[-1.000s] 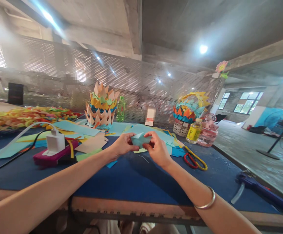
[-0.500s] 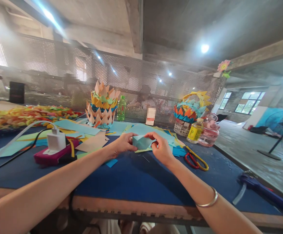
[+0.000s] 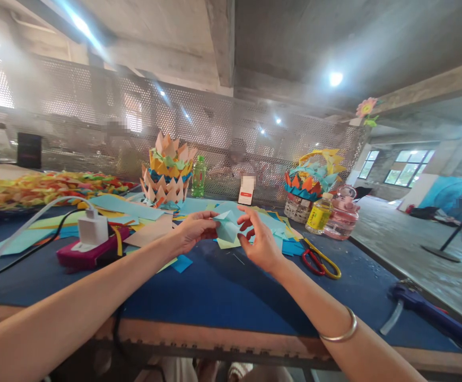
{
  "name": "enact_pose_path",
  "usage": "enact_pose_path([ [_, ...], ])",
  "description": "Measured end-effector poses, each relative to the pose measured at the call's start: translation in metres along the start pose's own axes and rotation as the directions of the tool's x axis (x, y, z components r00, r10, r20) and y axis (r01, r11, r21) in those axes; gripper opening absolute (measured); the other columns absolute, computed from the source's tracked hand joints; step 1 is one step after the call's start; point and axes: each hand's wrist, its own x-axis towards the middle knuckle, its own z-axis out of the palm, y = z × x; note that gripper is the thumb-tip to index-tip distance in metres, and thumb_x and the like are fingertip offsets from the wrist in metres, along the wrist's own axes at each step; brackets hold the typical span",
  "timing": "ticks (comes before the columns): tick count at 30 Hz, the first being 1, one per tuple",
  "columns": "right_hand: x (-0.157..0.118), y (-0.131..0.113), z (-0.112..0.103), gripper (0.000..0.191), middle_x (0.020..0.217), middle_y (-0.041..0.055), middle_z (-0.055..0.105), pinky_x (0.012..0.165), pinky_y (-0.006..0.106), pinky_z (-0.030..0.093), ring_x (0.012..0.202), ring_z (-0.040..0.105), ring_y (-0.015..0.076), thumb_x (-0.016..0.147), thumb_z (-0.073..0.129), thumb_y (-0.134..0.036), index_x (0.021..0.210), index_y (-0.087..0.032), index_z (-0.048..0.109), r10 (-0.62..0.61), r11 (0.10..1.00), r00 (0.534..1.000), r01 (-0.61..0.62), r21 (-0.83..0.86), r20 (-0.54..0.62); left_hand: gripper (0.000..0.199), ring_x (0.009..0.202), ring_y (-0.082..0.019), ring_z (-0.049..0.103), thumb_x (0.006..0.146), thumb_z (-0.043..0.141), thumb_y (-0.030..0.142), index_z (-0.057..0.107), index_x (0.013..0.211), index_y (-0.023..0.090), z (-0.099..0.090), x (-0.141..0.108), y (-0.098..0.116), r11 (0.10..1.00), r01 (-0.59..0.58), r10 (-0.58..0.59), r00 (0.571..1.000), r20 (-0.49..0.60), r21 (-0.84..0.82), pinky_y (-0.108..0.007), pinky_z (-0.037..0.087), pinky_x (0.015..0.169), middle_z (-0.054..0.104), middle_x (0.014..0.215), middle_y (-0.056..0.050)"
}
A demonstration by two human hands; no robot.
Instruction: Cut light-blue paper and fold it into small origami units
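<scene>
A small light blue folded paper [image 3: 227,227] is held above the blue table by my left hand [image 3: 197,230], whose fingers pinch its left edge. My right hand [image 3: 259,240] is at the paper's right side, fingers curved and apart, with the thumb close to the lower right edge; whether it touches is hard to tell. Beneath and behind the hands lie sheets of light blue, yellow and blue paper [image 3: 292,247]. A blue paper piece [image 3: 182,263] rests on the table below my left hand.
Scissors [image 3: 321,260], a yellow-labelled bottle [image 3: 319,213] and a pink bottle [image 3: 341,215] are at right. A glue gun [image 3: 425,302] lies near the right edge. Paper baskets [image 3: 166,178], a phone [image 3: 246,190] and a power strip [image 3: 83,254] also stand on the table [image 3: 215,297].
My right fingers have opened and come off the paper's top edge. The paper has turned and now shows a pointed shape, and my left hand has shifted slightly left with it.
</scene>
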Motion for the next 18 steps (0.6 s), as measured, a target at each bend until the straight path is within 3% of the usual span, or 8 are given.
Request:
enact_pose_path([
  [6, -0.0001, 0.0072, 0.0013, 0.037, 0.097, 0.0037, 0.054, 0.063, 0.025, 0.046, 0.075, 0.053, 0.0137, 0.074, 0.052, -0.011, 0.107, -0.026, 0.058, -0.008, 0.997, 0.996, 0.015, -0.079, 0.086, 0.028, 0.058, -0.010, 0.059, 0.060, 0.068, 0.012, 0.060, 0.087, 0.015, 0.0021, -0.0005, -0.0020, 1.000, 0.029, -0.029, 0.999, 0.026, -0.007, -0.025, 0.047, 0.063, 0.064, 0.066, 0.001],
  [10, -0.0004, 0.0089, 0.0024, 0.031, 0.094, 0.0031, 0.054, 0.063, 0.024, 0.045, 0.074, 0.053, 0.0126, 0.076, 0.054, -0.014, 0.104, -0.025, 0.061, -0.007, 0.997, 0.998, 0.012, -0.076, 0.066, 0.026, 0.059, -0.010, 0.060, 0.061, 0.068, 0.011, 0.062, 0.086, 0.014, -0.0001, 0.0005, -0.0017, 0.998, 0.028, -0.023, 0.996, 0.084, -0.055, -0.023, 0.047, 0.064, 0.065, 0.070, 0.000],
  [14, -0.0001, 0.0073, 0.0020, 0.029, 0.093, 0.0037, 0.055, 0.062, 0.023, 0.045, 0.075, 0.053, 0.0130, 0.076, 0.055, -0.015, 0.104, -0.024, 0.061, -0.015, 0.998, 0.998, 0.018, -0.056, 0.059, 0.011, 0.060, -0.010, 0.060, 0.066, 0.066, 0.015, 0.063, 0.076, 0.013, -0.0005, -0.0011, 0.0012, 0.989, 0.088, -0.067, 0.984, 0.163, -0.123, -0.022, 0.048, 0.064, 0.066, 0.069, -0.001],
  [18, 0.0000, 0.0056, 0.0018, 0.030, 0.094, 0.0035, 0.055, 0.066, 0.025, 0.045, 0.076, 0.053, 0.0132, 0.076, 0.056, -0.015, 0.103, -0.025, 0.063, -0.014, 0.998, 0.998, 0.019, -0.068, 0.066, 0.011, 0.060, -0.012, 0.061, 0.071, 0.065, 0.021, 0.065, 0.076, 0.012, 0.0015, -0.0015, 0.0006, 0.984, 0.107, -0.093, 0.991, 0.098, -0.140, -0.024, 0.050, 0.062, 0.068, 0.068, -0.003],
])
